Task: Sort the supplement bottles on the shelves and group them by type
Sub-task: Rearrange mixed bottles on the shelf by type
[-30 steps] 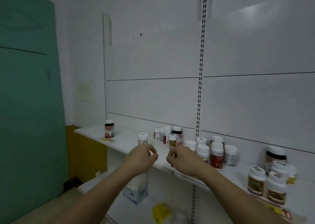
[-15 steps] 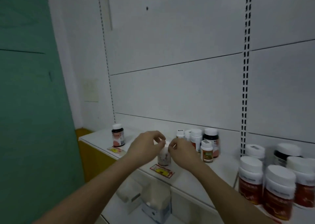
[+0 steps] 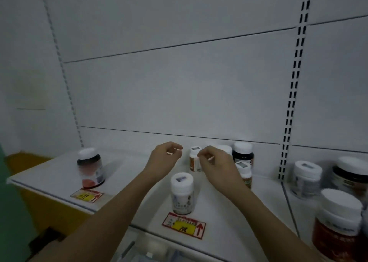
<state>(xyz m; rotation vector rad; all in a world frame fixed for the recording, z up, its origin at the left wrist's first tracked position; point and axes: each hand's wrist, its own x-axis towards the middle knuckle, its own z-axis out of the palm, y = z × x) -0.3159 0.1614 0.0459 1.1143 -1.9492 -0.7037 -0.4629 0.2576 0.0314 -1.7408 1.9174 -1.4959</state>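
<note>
Nearest you, at the right edge, stands a big red-label bottle (image 3: 338, 228) with a white cap, and behind it two more capped bottles, blurred; none shows its contents. Toward the middle of the shelf (image 3: 49, 179), a white-capped bottle (image 3: 181, 194) stands upright just behind a red and yellow price tag (image 3: 184, 226); its wall looks pale and cloudy, but you cannot read what is inside. Off to the left a dark bottle (image 3: 90, 168) with a white cap stands alone behind its own price tag (image 3: 87, 195). Your left hand (image 3: 164, 160) and right hand (image 3: 216, 165) hover above the shelf, fingers loosely curled, holding nothing that shows; a thin pale sliver at the right fingertips is too small to name. Between them, a little further back, sits a small orange bottle (image 3: 194, 159), upright and untouched. That looks like your next pick, so take it by the body below the cap, lift it straight up, and keep your wrist clear of the small capped bottle (image 3: 244, 171) just behind your right hand. Furthest back, against the wall panel (image 3: 179, 94), a black bottle (image 3: 243, 153) and a white cap beside it wait; match labels before you set anything down.
</note>
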